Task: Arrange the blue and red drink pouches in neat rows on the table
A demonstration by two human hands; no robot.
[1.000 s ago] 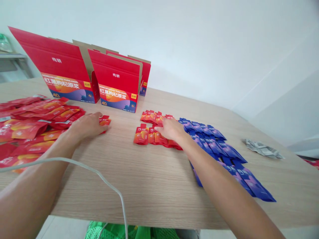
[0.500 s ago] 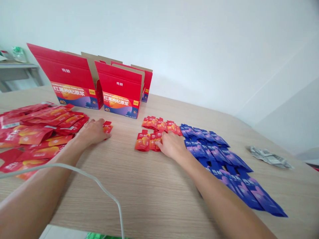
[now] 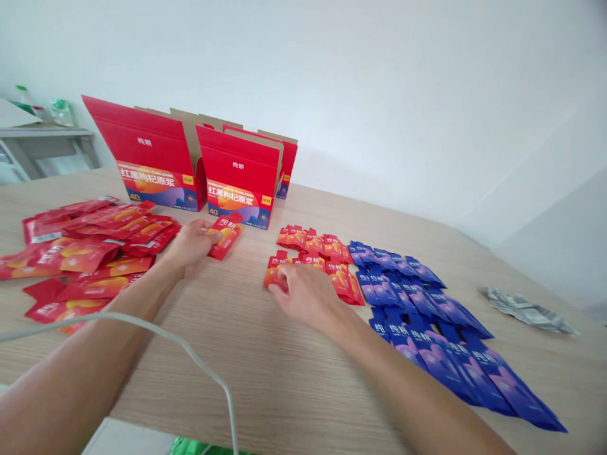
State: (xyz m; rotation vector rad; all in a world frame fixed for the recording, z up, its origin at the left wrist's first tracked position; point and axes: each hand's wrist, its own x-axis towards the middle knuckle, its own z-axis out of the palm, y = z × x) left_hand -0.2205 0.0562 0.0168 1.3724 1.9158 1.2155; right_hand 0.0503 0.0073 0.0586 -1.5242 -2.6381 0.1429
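My left hand (image 3: 190, 245) pinches a red juice pouch (image 3: 224, 236) by its near-left side, raised at a tilt beside the heap of red pouches (image 3: 90, 256). My right hand (image 3: 306, 296) is over the front row of laid-out red pouches (image 3: 340, 278). Its thumb and bent forefinger close on the leftmost pouch (image 3: 274, 268) of that row; the other fingers are partly hidden. Behind this row lies a second row of red pouches (image 3: 313, 241). Directly to the right, blue pouches (image 3: 417, 297) overlap in several rows.
Red printed cartons (image 3: 239, 180) with raised flaps stand at the back, near the wall. A crumpled striped packet (image 3: 528, 309) lies at the right. A white cable (image 3: 184, 346) arcs across the near left. Beyond the table, a side table (image 3: 47, 133) holds bottles.
My left hand has lifted a red pouch from the table beside the heap. My right hand has shifted left along the front red row, uncovering pouches at its right end. The view has shifted slightly.
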